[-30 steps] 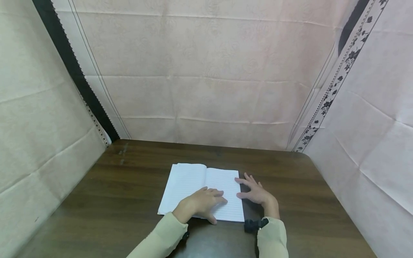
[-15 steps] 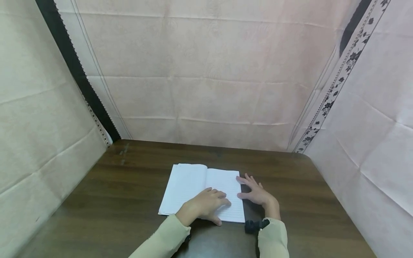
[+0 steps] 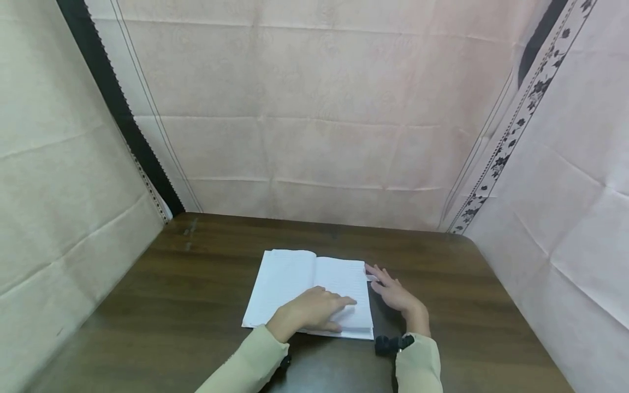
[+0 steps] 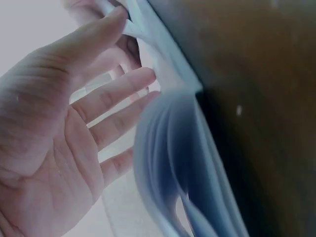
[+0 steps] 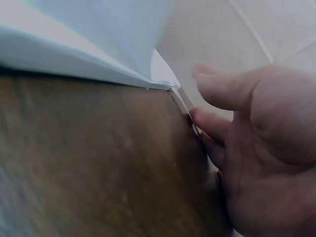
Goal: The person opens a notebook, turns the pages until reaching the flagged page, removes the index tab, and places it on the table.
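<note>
An open notebook (image 3: 282,278) with white lined pages lies on the table. My left hand (image 3: 314,311) is over its right page, index finger pointing toward the page's right edge and thumb low near the bottom edge. In the left wrist view, the left fingers (image 4: 113,98) reach fairly straight beside the curved pages (image 4: 168,148). My right hand (image 3: 397,295) rests by the notebook's right edge, fingers extended and thumb apart. A small white strip (image 3: 372,278) sticks out there, between its thumb and fingers; whether they touch it I cannot tell.
The brown wooden table (image 3: 196,295) extends around the notebook. Pale cloth (image 3: 319,109) hangs behind the table and at both sides. A black wrist device (image 3: 388,345) sits at the right sleeve.
My left hand has shifted slightly right, its index finger now extended and thumb drawn in. My right fingers have moved off the page edge, and the white strip shows more. Lower page edges look slightly separated.
</note>
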The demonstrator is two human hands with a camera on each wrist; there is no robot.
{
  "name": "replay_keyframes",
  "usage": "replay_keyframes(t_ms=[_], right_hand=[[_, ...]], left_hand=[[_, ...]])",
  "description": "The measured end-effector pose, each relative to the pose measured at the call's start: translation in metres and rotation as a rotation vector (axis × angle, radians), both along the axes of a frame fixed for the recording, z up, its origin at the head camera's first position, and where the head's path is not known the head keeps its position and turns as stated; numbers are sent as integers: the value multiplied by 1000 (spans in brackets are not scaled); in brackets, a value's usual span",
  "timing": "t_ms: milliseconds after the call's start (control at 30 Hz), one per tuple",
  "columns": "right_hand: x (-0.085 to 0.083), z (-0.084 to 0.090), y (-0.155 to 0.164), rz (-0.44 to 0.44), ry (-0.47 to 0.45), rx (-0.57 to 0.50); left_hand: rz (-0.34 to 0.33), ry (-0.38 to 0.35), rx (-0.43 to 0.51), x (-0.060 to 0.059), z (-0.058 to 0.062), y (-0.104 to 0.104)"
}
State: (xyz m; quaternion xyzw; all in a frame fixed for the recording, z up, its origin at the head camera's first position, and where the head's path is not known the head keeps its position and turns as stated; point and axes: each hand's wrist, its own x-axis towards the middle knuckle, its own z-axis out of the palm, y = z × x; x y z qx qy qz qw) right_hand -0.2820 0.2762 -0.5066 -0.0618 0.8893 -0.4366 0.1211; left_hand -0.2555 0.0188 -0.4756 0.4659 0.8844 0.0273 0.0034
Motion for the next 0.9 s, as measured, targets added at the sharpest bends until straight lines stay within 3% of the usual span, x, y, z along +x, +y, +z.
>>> replay_keyframes(t_ms=[133,300,467,633,900], right_hand=[[1,0,1,-69,-69,-52],[0,3,2,-105,-86,-52],[0,2,1,-84,-87,-15],[-3,2,2,-13,-9,19],[0,0,-1,56,30,72]], left_hand=[[17,-15,68,-5,2,-4],[53,-7,191,-8,10,-8],[58,42,303,-13,18,-15],[62,97,363,-19,27,-25],[147,-16,390,-24,37,-51]])
